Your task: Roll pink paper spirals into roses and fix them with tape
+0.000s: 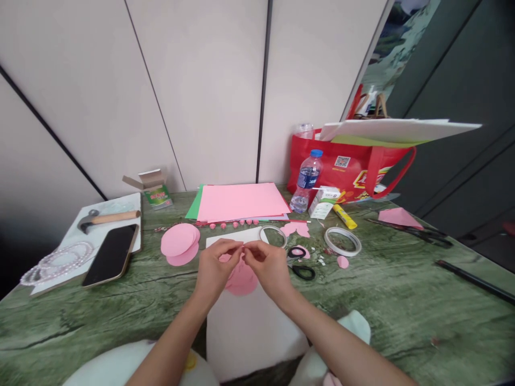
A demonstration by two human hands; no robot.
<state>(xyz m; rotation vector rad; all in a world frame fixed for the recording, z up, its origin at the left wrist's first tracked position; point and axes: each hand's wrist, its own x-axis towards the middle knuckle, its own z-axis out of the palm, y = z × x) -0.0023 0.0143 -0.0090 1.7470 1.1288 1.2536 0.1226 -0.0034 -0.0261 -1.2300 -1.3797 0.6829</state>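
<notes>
My left hand point(219, 264) and my right hand point(269, 266) meet at the fingertips over the white sheet point(253, 327). Both are closed in a pinch on pink paper point(241, 282), which hangs below and between them in rounded, overlapping shapes. My fingers hide its upper part, so its full form cannot be made out. Just right of my right hand lie black-handled scissors point(302, 272). A roll of tape point(274, 236) rests behind that hand. To the left of my left hand is a small pile of pink paper circles point(179, 241).
Pink sheets point(243, 201) lie at the back, with small pink balls in front. Rightward are a tape roll point(343, 241), a glue stick point(345, 216), a water bottle point(308, 182) and a red bag point(354, 166). Leftward are a phone point(111, 255), a hammer point(110, 217) and an opened box point(157, 193).
</notes>
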